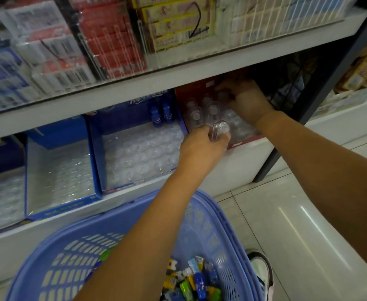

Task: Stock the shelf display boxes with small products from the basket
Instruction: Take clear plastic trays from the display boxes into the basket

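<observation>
A shop aisle: stocked shelves (178,68), barcoded packets (54,51), display boxes (134,148), shopping basket (134,213).

1. The small case (220,128) held in the left hand (199,144) is clear, shiny plastic.
2. The tray (139,153) left of that hand is thin, clear, crinkly plastic.
3. The red box (243,141) under the right hand (246,101) looks like smooth cardboard.
4. The basket (228,224) below both hands is matt plastic.
5. The floor tiles (286,213) right of it are glossy.
</observation>
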A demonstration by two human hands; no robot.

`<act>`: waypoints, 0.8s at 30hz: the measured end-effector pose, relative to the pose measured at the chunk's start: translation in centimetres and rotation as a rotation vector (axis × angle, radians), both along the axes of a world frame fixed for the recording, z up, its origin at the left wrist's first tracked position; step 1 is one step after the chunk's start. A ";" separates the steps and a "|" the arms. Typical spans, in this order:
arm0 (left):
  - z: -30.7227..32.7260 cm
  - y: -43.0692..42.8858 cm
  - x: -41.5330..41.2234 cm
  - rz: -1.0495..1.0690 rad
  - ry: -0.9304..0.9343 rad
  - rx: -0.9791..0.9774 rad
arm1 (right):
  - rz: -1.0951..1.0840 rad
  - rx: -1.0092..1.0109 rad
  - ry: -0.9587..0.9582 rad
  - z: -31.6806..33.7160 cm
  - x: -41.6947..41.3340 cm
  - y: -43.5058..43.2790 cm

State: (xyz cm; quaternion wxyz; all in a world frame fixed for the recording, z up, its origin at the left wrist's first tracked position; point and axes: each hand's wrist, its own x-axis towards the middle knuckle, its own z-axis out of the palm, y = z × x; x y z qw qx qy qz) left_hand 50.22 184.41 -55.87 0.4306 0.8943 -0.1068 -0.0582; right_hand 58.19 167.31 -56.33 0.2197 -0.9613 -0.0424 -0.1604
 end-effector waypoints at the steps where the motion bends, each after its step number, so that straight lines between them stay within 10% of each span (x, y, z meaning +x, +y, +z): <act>1: 0.0 0.0 0.0 0.006 0.009 -0.009 | -0.001 0.016 0.008 0.0 -0.1 0.1; 15: 0.2 -0.3 -1.1 0.056 -0.071 -0.034 | 0.043 0.648 0.515 5.2 -9.1 2.0; 24: -0.7 -0.3 -1.9 -0.038 -0.124 0.083 | -0.262 0.833 0.225 3.2 -6.5 1.6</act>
